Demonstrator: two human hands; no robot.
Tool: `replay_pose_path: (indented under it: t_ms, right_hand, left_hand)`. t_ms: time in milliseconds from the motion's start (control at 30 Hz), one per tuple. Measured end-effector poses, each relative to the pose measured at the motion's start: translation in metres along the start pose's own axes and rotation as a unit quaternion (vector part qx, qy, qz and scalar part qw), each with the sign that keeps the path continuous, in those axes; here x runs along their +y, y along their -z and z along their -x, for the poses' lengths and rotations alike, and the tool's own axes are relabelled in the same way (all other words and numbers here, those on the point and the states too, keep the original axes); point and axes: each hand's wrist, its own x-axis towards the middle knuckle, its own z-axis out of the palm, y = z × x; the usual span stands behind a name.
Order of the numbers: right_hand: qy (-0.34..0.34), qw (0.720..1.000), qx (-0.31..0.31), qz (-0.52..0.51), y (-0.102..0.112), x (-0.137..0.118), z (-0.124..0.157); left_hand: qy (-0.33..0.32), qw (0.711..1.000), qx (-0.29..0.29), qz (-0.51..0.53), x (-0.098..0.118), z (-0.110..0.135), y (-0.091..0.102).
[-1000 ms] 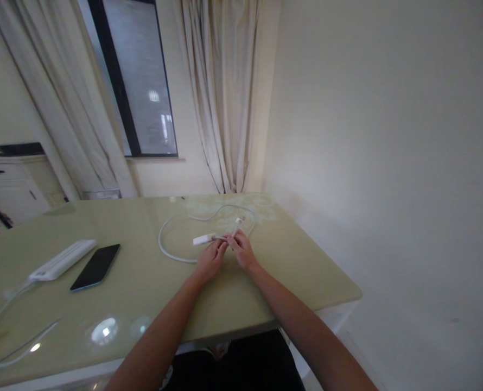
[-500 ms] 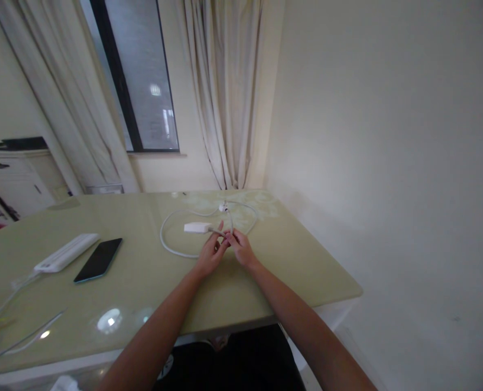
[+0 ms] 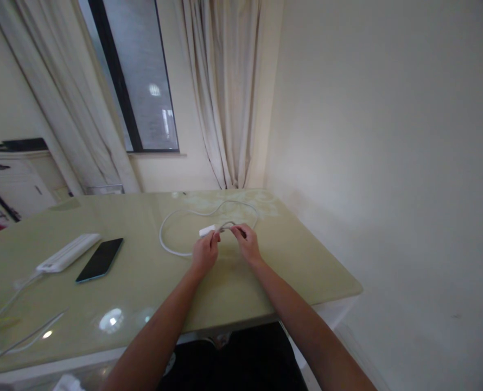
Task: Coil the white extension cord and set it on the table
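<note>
- The left hand (image 3: 204,253) was held curled just above the table (image 3: 306,260), its fingertips closed on the near end of a small white adapter block (image 3: 207,230).
- The right hand (image 3: 248,244) was held close beside it, apart by a short gap, with thumb and forefinger pinched on the white cable (image 3: 160,234) where it left the block.
- A short stretch of cable was arched between the two hands; it seemed to be kept slack there, so that the block and the lead could be steadied apart from each other.
- The rest of the cable was laid in a wide open loop on the tabletop, swept out to the left and round behind the hands towards the far edge, flat and untangled.
- Both forearms were stretched forward over the near table edge, which let the fingers work low at the surface.
- A white power strip (image 3: 68,252) and a black phone (image 3: 100,259) were lying side by side well to the left, clear of the loop.
- Thin wires (image 3: 21,339) were trailed over the near left corner.
- Pale curtains (image 3: 229,98) were hung beside a dark-framed window (image 3: 144,81) beyond the table.
</note>
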Motion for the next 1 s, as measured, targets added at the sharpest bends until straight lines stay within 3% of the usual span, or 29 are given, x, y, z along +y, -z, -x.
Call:
replay_pose_path:
  t_ms: [133, 333, 433, 533, 633, 700, 767, 833, 933, 1000]
  right_hand:
    - [-0.027, 0.995, 0.084, 0.037, 0.014, 0.006, -0.008]
    - [-0.046, 0.991, 0.116, 0.051, 0.022, 0.015, -0.012]
    - [-0.022, 0.994, 0.071, 0.080, 0.017, 0.018, -0.007]
    - [0.004, 0.989, -0.018, 0.145, 0.012, 0.025, -0.003]
    - [-0.007, 0.961, -0.123, 0.248, 0.010, 0.031, 0.000]
    - [0.000, 0.947, -0.135, 0.292, 0.011, 0.030, 0.000]
    - [0.061, 0.949, -0.077, 0.299, 0.012, 0.022, 0.001]
    - [0.163, 0.940, -0.020, 0.299, 0.013, 0.011, 0.002]
    - [0.283, 0.907, -0.031, 0.310, 0.011, -0.003, 0.006]
    - [0.306, 0.900, -0.032, 0.309, 0.008, -0.007, 0.009]
  left_hand:
    - [0.057, 0.997, 0.059, -0.004, -0.012, -0.005, 0.008]
    - [0.090, 0.993, 0.052, -0.050, -0.021, -0.007, 0.009]
    - [0.095, 0.992, 0.065, -0.047, -0.021, -0.006, 0.009]
    - [0.085, 0.992, 0.089, -0.041, -0.021, -0.005, 0.009]
    - [0.048, 0.991, 0.126, -0.022, -0.022, -0.003, 0.008]
    - [0.011, 0.989, 0.148, -0.011, -0.021, -0.001, 0.007]
    - [-0.026, 0.986, 0.161, -0.017, -0.020, 0.001, 0.007]
    - [-0.064, 0.984, 0.160, -0.032, -0.016, 0.004, 0.006]
    - [-0.126, 0.982, 0.141, -0.029, -0.011, 0.007, 0.007]
    - [-0.150, 0.979, 0.136, -0.014, -0.008, 0.008, 0.008]
